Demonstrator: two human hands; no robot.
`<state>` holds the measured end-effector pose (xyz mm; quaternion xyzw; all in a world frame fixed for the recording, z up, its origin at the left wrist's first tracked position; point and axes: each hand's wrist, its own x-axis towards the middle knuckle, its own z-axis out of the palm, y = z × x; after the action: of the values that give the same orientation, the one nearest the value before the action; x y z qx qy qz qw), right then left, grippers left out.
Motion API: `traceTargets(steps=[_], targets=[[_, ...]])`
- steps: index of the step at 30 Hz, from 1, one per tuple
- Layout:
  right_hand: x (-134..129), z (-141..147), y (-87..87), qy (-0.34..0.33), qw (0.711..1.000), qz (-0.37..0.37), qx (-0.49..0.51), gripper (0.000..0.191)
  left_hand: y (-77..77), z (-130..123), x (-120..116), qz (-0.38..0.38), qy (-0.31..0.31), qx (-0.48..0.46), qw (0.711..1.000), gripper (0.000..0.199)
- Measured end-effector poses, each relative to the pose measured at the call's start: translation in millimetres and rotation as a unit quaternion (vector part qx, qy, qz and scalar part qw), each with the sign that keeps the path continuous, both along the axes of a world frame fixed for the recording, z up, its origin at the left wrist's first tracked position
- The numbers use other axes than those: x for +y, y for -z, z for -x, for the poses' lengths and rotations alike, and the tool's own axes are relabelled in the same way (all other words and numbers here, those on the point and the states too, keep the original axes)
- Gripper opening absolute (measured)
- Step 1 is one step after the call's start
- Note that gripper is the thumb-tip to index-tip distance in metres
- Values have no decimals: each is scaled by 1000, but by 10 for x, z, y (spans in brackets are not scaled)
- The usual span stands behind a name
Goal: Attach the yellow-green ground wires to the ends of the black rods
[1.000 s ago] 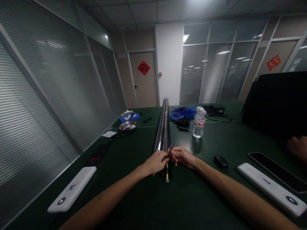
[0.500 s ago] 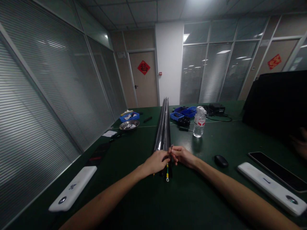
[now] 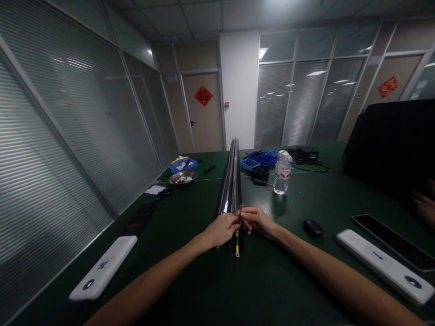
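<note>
Two long dark wrapped bars [image 3: 234, 181] lie side by side, running away from me across the green table [image 3: 190, 290]. Over their near end, my left hand [image 3: 222, 227] is closed, thumb and fingers together at something hidden from view. Touching its fingertips from the right, my right hand [image 3: 255, 221] pinches a small thin piece [image 3: 241, 209] that sticks up between the fingers; its kind is too small to tell. Below the hands hangs a yellow-green ground wire [image 3: 237, 244] with a ring terminal at its end.
A water bottle [image 3: 282, 174], a black mouse [image 3: 313, 228], a phone [image 3: 390, 240] and a white device [image 3: 384, 265] are on the right. Another white device [image 3: 103, 267], a metal bowl [image 3: 182, 178] and a blue tray [image 3: 183, 166] are left. A co-worker's hand [image 3: 424, 203] shows far right.
My right hand has shifted slightly left, and the small piece in its fingers has moved a little toward the bars. My left hand has hardly moved.
</note>
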<state>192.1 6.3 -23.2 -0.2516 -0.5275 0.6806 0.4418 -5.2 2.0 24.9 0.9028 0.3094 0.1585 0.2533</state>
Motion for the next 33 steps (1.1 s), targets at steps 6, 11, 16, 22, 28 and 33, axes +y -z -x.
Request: traceTargets(steps=[6,11,16,22,28,33], targets=[[-50,44,7,82,992,-69,-60,39,32,3,32,-18,-8,7,1000,17],[-152,85,-11,177,952,-200,-149,32,68,15,66,-15,-39,36,998,19],[-238,117,-41,236,884,-313,-253,28,79,26,79,2,-26,29,999,20],[-263,131,-20,236,862,-363,-265,22,77,26,91,24,-10,26,999,21],[-268,127,-14,223,873,-351,-255,18,120,40,123,20,-21,41,999,23],[-256,127,-17,220,890,-333,-222,21,153,50,155,21,-27,44,998,26]])
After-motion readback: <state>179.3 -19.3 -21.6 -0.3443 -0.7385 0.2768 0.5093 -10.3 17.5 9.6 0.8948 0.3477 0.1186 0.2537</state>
